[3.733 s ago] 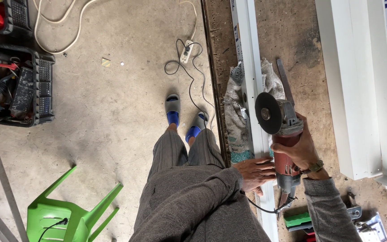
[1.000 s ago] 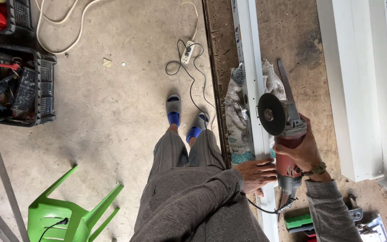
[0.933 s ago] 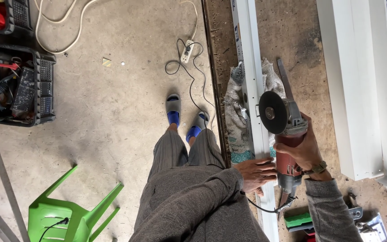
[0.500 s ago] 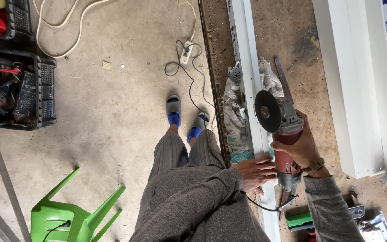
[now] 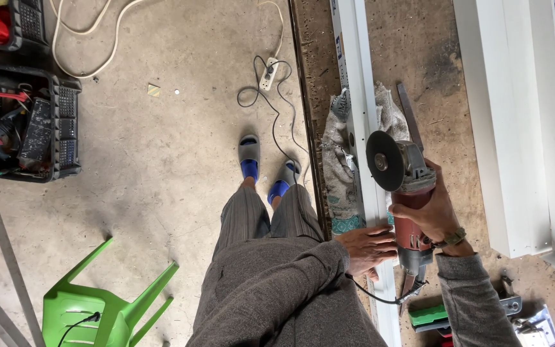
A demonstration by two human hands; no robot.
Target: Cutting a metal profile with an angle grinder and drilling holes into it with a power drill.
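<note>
Your right hand (image 5: 433, 215) stays clenched around the red grinder (image 5: 401, 193), whose disc has drifted slightly back toward the worktop's near edge, over the white rail (image 5: 361, 128). Your left hand (image 5: 369, 247) still lies flat, fingers spread, pressing that rail beside the rag (image 5: 338, 160).

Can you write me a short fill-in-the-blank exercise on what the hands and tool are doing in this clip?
1. The right hand grips a red angle ____.
2. The left hand presses flat on the long white ____ lying on the workbench.
3. The plastic chair on the floor is ____ in colour.
4. The grinder's dark round ____ sits above the white profile.

Missing words: grinder; profile; green; disc
</note>
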